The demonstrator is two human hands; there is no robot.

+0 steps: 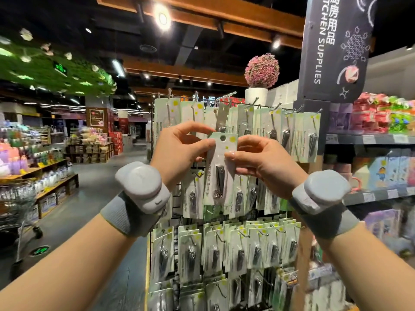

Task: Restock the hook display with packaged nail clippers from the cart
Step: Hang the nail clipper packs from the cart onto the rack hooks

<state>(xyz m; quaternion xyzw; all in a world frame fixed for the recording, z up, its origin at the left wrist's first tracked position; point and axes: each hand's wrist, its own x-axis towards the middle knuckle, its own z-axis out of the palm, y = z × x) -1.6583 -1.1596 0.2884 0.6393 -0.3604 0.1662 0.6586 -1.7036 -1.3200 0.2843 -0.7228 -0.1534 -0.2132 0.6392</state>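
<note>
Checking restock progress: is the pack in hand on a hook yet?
Not yet. The pack is pinched between left hand and right hand, its hang hole empty.

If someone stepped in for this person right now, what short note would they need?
Left hand: pinches the left edge of the nail clipper pack.
Right hand: pinches its right edge.
The pack is held up in front of the hook display, its hang hole free, not yet on a hook.
Done: many packs already hang in several rows.
Left: slide this pack onto a hook, then fetch more from the cart, down to the left.
</note>
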